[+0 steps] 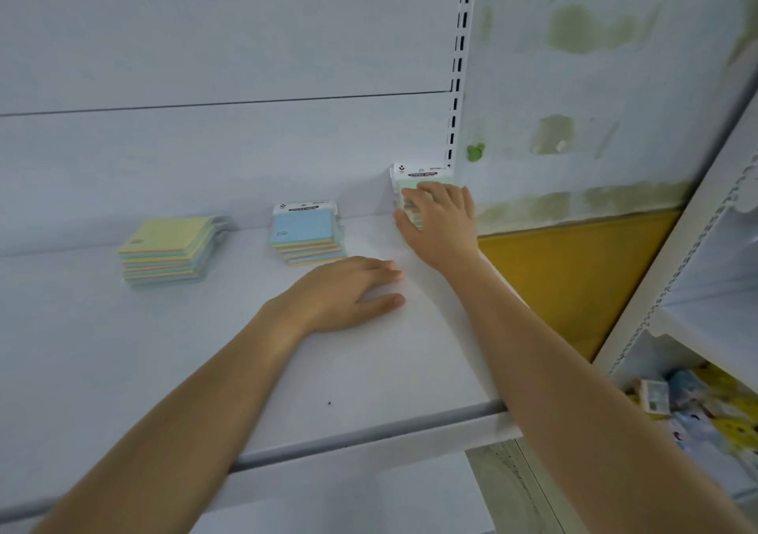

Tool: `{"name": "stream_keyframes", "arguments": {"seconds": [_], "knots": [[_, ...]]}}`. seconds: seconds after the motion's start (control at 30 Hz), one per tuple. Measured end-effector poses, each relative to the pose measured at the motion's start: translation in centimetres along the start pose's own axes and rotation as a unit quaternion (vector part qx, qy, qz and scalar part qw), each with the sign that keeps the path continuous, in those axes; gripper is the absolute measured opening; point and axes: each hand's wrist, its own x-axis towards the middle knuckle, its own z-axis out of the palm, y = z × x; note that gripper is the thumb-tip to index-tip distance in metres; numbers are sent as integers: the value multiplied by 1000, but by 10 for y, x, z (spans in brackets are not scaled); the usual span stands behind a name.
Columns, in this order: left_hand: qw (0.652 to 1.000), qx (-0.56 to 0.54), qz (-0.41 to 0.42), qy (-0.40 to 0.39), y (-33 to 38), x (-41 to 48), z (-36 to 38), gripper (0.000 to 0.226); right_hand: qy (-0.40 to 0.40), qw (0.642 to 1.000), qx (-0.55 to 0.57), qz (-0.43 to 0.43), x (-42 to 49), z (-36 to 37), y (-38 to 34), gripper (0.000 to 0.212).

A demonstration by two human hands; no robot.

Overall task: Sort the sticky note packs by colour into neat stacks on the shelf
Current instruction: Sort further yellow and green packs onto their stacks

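Three stacks of sticky note packs stand along the back of the white shelf [205,353]. A yellow-topped stack [166,251] is at the left and a blue-topped stack [305,233] in the middle. A green-topped stack [418,182] sits in the far right corner. My right hand [441,225] lies over the green stack, fingers on its top pack and thumb against its front side. My left hand [348,293] rests flat on the shelf just in front of the blue stack, fingers straight, holding nothing.
A slotted upright [459,61] and a stained wall bound the shelf at the right. Below to the right, another white shelf unit [705,246] holds a bin of mixed small packaged items [697,406]. The shelf's front edge [369,435] runs across the lower view.
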Motion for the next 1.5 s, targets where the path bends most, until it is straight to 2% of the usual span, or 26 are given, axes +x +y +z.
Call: {"name": "stream_keyframes", "arguments": {"seconds": [0.1,0.3,0.37,0.6,0.97,1.13,1.27,1.5], "knots": [[999,12,-24,23,-3,-10,-7,52,27,999,-6,-44,-9,0,-12,44],[995,81,-32,47,-16,-61,-27,50,-72,981,-31,-176,-15,-3,-66,46],[992,96,-51,60,-35,-95,-32,49,-79,974,-30,-211,-17,0,-100,47],[968,73,-221,95,-124,-249,-47,48,-139,946,26,-293,-51,42,-262,47],[887,101,-421,161,-283,-479,-87,46,-207,889,43,-407,-112,117,-499,46],[859,101,-470,178,-359,-541,-108,44,-244,872,71,-419,-106,160,-573,45],[846,104,-491,179,-418,-568,-122,44,-253,875,74,-406,-79,198,-626,44],[854,90,-490,148,-504,-574,-139,45,-271,909,134,-286,-25,256,-696,44]]}}
